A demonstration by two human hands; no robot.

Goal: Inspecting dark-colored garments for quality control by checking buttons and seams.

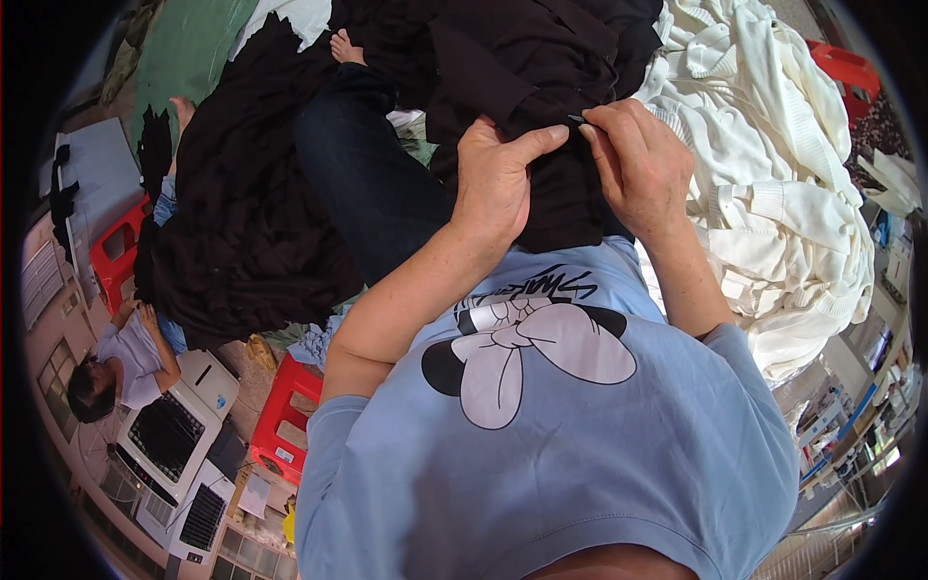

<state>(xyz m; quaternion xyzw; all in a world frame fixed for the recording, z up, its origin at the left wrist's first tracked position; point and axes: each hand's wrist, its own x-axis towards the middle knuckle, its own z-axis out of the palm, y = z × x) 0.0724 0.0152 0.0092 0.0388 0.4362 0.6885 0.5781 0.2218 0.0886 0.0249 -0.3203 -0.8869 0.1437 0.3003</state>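
A black knit garment (pixel 556 208) is spread over my lap. My left hand (pixel 496 179) grips its edge, with the thumb on top pointing right and the fingers tucked underneath in the cloth. Just to the right, my right hand (pixel 643 159) is closed in a pinch beside the same garment. A small thin grey-blue tip (pixel 577 119) shows at its fingertips, close to the left thumb. The rest of that small tool is hidden in the fingers, so its kind cannot be made out.
White knit garments (pixel 773 222) are heaped at my right, and a black garment pile (pixel 256 208) lies at my left. Red plastic stools (pixel 287 416) stand around. Another person (pixel 130 362) sits at the far left, near white air coolers (pixel 174 435).
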